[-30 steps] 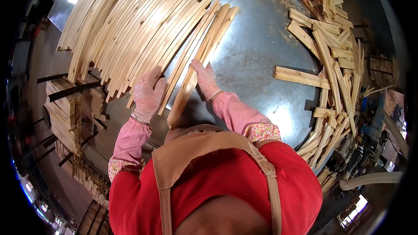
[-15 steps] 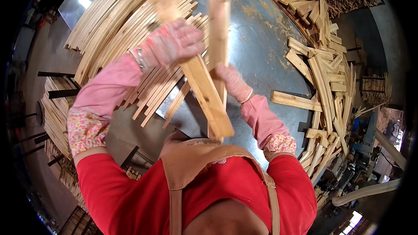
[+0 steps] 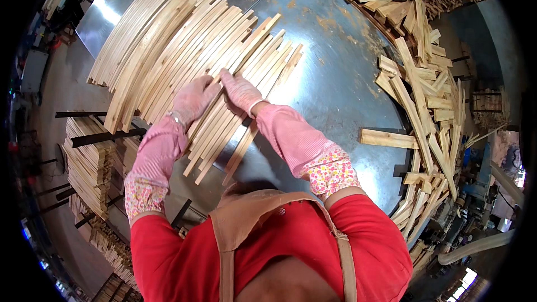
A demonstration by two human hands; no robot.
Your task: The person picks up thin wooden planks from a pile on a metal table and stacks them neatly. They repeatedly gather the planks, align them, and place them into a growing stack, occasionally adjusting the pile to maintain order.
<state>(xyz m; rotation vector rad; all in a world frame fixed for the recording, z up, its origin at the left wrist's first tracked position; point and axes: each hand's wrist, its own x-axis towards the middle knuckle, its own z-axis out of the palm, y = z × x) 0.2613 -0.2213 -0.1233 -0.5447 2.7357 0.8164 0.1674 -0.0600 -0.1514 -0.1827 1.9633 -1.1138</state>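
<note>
Many narrow wooden strips [image 3: 182, 56] lie side by side on the metal table, in a slanting row. Over the row's right part, one wooden strip [image 3: 260, 36] sits a little above its neighbours. My left hand [image 3: 193, 100], in a pale pinkish glove, is closed on this strip's near part. Just to the right, my right hand [image 3: 240, 90], gloved the same way, grips it from the other side, its thumb and fingers partly hidden. The two hands nearly touch. Pink sleeve covers with flowered cuffs run down both forearms.
The metal table [image 3: 335, 78] has sawdust on its far part. Along its right edge lies a loose heap of boards [image 3: 414, 86], with one board [image 3: 389, 138] jutting inward. Stacked strips [image 3: 89, 162] rest on dark bars at the left. A ribbed hose [image 3: 475, 250] is at the lower right.
The two wider boards have left my hands. Both hands have come down to the row of strips, the right one moving leftward, and they now grip one strip.
</note>
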